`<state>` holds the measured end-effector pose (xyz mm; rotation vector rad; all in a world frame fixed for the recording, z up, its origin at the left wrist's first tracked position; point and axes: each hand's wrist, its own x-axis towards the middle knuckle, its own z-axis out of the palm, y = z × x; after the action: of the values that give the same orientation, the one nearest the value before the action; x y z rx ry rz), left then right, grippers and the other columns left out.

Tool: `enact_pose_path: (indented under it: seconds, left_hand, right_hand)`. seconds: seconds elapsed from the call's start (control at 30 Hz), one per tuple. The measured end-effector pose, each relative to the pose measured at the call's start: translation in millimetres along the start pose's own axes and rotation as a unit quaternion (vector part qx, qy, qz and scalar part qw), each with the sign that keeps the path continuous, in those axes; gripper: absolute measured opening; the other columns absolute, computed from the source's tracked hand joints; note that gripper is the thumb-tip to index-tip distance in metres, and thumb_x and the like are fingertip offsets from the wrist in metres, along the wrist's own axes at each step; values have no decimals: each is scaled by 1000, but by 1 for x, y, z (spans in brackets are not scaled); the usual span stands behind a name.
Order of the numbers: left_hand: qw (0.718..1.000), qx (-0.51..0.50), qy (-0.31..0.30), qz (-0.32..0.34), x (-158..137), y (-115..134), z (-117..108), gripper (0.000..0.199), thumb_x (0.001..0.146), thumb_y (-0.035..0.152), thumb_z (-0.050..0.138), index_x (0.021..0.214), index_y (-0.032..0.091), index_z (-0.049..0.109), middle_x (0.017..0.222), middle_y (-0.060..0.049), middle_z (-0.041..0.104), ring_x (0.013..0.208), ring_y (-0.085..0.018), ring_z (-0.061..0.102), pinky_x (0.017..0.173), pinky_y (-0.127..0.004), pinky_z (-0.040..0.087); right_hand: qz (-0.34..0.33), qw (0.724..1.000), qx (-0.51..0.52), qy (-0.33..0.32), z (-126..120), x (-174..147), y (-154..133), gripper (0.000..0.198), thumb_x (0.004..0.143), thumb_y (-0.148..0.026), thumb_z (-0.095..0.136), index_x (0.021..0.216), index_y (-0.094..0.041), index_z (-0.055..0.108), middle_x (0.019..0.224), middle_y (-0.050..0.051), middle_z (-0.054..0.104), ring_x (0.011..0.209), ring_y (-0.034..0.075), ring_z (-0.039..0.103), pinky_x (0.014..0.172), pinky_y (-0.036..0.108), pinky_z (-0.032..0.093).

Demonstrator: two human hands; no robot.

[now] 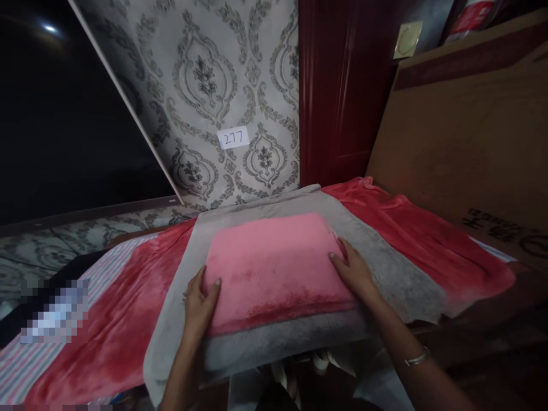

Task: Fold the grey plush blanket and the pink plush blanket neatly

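A pink plush rectangular bundle (269,262) lies on a grey cloth (282,337) in front of me. Whether it is a folded blanket or a soft cushion, I cannot tell. Its near edge looks darker red. My left hand (200,299) grips its left side, thumb on top and fingers along the edge. On the opposite side, my right hand (353,271) holds the right edge the same way, with the fingertips partly hidden. A red plush cloth (124,302) spreads beneath the grey one and shows on both sides.
A striped cloth (92,285) shows at the left under the red one. Behind stand a patterned wall with a paper label (233,137) and a dark red door panel (338,85). A large dark screen (72,125) is at left, a cardboard box (462,142) at right.
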<state>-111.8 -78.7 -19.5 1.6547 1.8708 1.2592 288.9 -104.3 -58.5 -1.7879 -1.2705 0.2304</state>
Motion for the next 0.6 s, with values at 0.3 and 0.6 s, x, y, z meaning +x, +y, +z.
enact_pose_path:
  seconds: [0.3,0.6]
  left_hand:
    - [941,-224,-104,-229,24,12,-21,75,79,35,82,146,20,52,127,-16,68,103,-24,73,91,-35,59]
    - [948,-252,-130,-143,27,13,-15,65,80,36,72,141,19,58,153,-9,53,144,-27,45,117,-34,40]
  right_hand:
    - [67,986,125,-89,-19,8,7,75,81,-60,58,144,-20,55,144,13,60,135,34,53,116,51,38]
    - [111,868,424,-232,-39,7,-17,66,75,-54,75,134,-29,62,139,5,65,125,29,63,112,46,46]
